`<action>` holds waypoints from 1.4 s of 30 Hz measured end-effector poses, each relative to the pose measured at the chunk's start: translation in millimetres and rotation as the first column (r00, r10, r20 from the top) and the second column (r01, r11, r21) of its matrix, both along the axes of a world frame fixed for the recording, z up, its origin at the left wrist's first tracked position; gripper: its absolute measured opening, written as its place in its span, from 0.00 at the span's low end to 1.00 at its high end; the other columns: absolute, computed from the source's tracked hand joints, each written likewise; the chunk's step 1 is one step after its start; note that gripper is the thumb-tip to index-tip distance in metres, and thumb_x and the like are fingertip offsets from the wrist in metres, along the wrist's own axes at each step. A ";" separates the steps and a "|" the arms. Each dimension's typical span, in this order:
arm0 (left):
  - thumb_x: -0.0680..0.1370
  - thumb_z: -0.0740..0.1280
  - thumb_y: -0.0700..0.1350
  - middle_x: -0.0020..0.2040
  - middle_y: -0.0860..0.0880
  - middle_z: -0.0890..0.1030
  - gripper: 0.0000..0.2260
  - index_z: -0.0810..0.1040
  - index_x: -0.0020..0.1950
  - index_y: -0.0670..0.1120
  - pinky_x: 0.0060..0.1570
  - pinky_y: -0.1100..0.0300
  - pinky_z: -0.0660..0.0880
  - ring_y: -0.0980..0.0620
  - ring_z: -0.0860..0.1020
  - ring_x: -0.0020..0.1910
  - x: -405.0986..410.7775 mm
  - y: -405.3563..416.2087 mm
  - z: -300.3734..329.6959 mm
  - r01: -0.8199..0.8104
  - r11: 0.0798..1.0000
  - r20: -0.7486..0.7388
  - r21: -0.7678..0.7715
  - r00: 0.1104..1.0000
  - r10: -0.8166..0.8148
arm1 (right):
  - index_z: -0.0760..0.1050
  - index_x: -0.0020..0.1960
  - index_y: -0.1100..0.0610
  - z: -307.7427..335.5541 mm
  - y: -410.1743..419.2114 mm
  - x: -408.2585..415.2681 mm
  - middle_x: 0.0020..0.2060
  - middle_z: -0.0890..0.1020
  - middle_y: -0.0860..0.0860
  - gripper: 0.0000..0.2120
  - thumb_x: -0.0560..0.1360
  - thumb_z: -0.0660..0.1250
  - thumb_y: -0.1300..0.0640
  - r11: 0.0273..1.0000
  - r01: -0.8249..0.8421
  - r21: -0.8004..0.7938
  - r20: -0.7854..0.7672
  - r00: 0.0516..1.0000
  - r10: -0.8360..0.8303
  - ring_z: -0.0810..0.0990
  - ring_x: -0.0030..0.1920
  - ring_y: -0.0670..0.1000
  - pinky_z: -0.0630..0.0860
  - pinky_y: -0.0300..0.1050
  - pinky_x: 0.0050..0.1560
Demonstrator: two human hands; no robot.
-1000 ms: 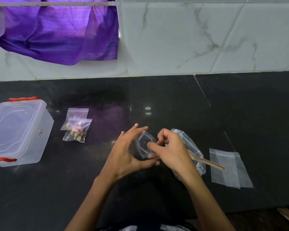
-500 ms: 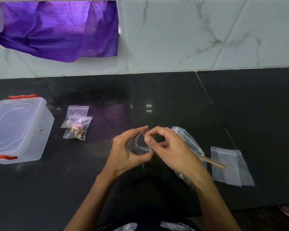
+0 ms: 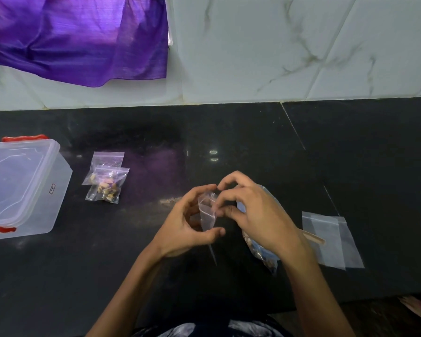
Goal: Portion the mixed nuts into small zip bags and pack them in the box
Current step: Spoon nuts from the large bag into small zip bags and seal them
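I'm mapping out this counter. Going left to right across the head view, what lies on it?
Box → filled bags → left hand → small bag → right hand → empty bags.

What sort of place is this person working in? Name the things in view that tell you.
Probably a home kitchen: a polished black stone countertop runs under a wall of marble-look tiles, with a clear plastic food box with red clips standing on it.

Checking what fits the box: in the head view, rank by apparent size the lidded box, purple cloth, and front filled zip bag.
1. purple cloth
2. lidded box
3. front filled zip bag

Differing camera distances make true sizes uncertain.
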State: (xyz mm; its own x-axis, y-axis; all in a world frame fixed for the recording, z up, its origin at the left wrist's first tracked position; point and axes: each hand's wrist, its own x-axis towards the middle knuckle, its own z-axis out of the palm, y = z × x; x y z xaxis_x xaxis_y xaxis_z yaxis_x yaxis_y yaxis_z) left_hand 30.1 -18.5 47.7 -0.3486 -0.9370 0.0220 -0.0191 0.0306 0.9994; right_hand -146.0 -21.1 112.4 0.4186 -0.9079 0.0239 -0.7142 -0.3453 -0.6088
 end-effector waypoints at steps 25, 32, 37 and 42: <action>0.68 0.69 0.39 0.53 0.45 0.81 0.24 0.75 0.64 0.46 0.52 0.62 0.76 0.50 0.79 0.51 -17.1 4.8 6.3 0.235 0.969 -0.232 0.082 0.950 -0.211 | 0.81 0.48 0.46 10.2 2.8 -1.2 0.69 0.50 0.42 0.08 0.71 0.70 0.45 0.952 -0.250 0.178 -0.383 0.873 0.301 0.61 0.62 0.46 0.65 0.43 0.59; 0.69 0.69 0.36 0.46 0.52 0.82 0.26 0.74 0.64 0.53 0.45 0.64 0.75 0.56 0.78 0.43 -18.1 9.0 7.6 0.374 0.918 -0.275 0.131 0.904 -0.329 | 0.81 0.49 0.46 7.2 4.5 1.4 0.67 0.53 0.41 0.07 0.75 0.66 0.47 0.969 -0.231 0.091 -0.314 0.916 0.248 0.66 0.55 0.44 0.73 0.47 0.54; 0.70 0.68 0.47 0.41 0.51 0.78 0.18 0.78 0.60 0.50 0.36 0.62 0.71 0.54 0.72 0.37 -16.1 8.9 10.4 0.307 0.926 -0.351 0.218 0.910 -0.219 | 0.77 0.46 0.44 1.7 6.5 -3.7 0.62 0.59 0.41 0.04 0.77 0.64 0.51 0.967 -0.243 0.079 -0.211 0.944 0.255 0.68 0.56 0.45 0.75 0.50 0.52; 0.71 0.72 0.56 0.55 0.43 0.80 0.25 0.77 0.63 0.44 0.51 0.57 0.76 0.47 0.79 0.55 -16.7 9.7 9.2 0.318 0.912 -0.420 0.259 0.888 -0.190 | 0.79 0.49 0.43 3.2 4.3 -6.4 0.62 0.57 0.38 0.12 0.70 0.69 0.40 0.953 -0.269 0.137 -0.261 0.919 0.297 0.65 0.59 0.44 0.69 0.48 0.59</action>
State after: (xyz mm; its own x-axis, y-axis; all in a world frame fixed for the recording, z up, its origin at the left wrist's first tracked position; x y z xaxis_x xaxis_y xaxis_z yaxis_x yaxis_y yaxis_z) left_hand 13.4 -8.8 56.9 -0.5998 -0.7964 -0.0771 0.3263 -0.3315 0.8853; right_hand -152.4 -16.7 115.6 0.6356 -0.7426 -0.2110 -0.7395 -0.5071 -0.4428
